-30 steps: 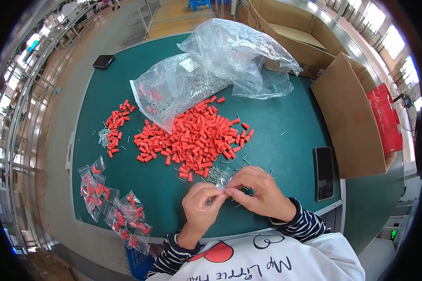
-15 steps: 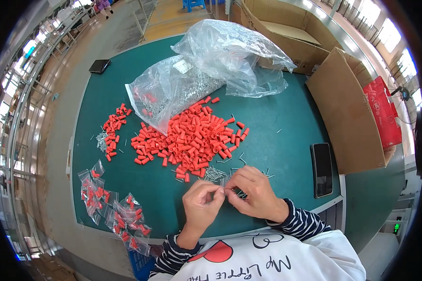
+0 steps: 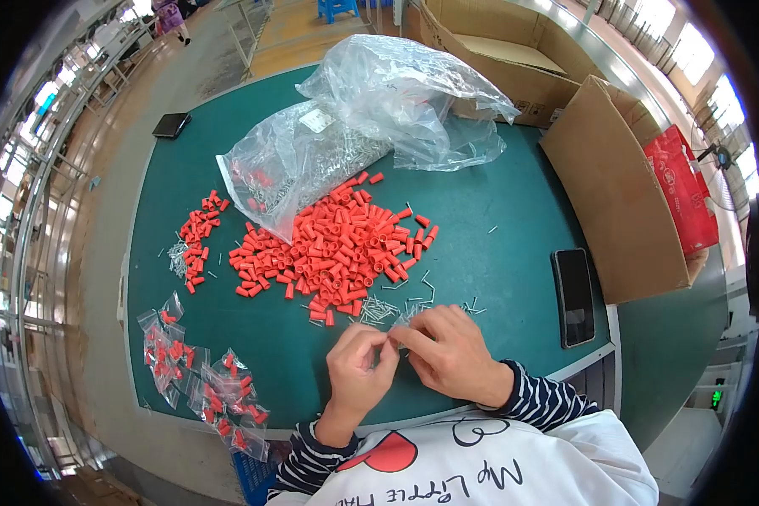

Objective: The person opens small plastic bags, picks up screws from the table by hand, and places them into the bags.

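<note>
My left hand (image 3: 360, 371) and my right hand (image 3: 454, 354) meet near the table's front edge, fingertips almost touching. Both pinch what looks like the edge of a small clear plastic bag (image 3: 405, 321), mostly hidden behind the fingers. Just beyond the hands lie loose silver screws (image 3: 378, 310). A large heap of red tapered plastic caps (image 3: 337, 244) spreads behind them, hollow at one end. Filled small clear bags (image 3: 219, 396) with red caps inside lie at the table's left front corner.
A large clear bag of screws (image 3: 312, 160) lies behind the heap, beside a crumpled clear bag (image 3: 405, 84). Cardboard boxes (image 3: 607, 194) line the right side, one holding a red box (image 3: 681, 190). A phone (image 3: 573, 297) lies at right, a dark wallet-like item (image 3: 172, 126) far left.
My right fingers have closed in toward the left fingertips, turning the knuckles over. The view has shifted slightly, moving the table's contents a little left in the picture.
</note>
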`<state>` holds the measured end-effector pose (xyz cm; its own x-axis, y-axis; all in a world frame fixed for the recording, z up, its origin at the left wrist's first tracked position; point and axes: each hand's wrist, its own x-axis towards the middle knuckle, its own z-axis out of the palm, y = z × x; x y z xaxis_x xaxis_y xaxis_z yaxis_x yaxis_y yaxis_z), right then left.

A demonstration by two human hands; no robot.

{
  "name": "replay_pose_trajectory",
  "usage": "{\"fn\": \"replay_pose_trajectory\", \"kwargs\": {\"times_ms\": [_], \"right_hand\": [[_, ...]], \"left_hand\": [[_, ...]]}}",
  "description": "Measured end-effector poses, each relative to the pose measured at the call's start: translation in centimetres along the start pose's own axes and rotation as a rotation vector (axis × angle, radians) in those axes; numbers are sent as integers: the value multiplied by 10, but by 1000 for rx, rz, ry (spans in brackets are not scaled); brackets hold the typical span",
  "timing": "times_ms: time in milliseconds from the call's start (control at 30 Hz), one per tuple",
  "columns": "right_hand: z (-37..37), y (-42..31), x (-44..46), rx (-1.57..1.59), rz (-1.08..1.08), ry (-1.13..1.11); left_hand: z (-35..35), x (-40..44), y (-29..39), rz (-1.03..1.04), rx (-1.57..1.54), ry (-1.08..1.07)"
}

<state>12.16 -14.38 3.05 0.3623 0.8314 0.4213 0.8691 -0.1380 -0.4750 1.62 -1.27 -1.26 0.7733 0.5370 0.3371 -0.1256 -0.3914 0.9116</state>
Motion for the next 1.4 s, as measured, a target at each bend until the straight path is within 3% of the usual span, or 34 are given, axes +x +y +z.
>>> {"fn": "replay_pose_trajectory", "kwargs": {"times_ms": [133, 300, 400, 500, 833, 933, 1033, 1200, 1400], "right_hand": [[-2, -2, -8, -212, 31, -144], [-23, -1, -8, -158, -67, -193], [-41, 8, -11, -36, -91, -212], [-53, 11, -14, 85, -93, -273], [-50, 13, -20, 164, -97, -356], [-50, 16, -18, 269, -80, -321], [-55, 24, -9, 323, 77, -179], [-28, 56, 11, -70, 75, -191], [-12, 65, 27, -201, -92, -351]], "left_hand": [[3, 1, 6, 132, 186, -24], [-1, 3, 6, 159, 190, -2], [-8, 8, 20, -16, -38, -215], [-9, 6, 12, 102, 9, -419], [-5, 4, 9, 113, -92, -427], [-6, 3, 4, 104, -139, -397], [-10, 5, 7, 9, -167, -308], [-11, 4, 7, -3, -159, -308], [-13, 3, 6, -14, -142, -279]]}}
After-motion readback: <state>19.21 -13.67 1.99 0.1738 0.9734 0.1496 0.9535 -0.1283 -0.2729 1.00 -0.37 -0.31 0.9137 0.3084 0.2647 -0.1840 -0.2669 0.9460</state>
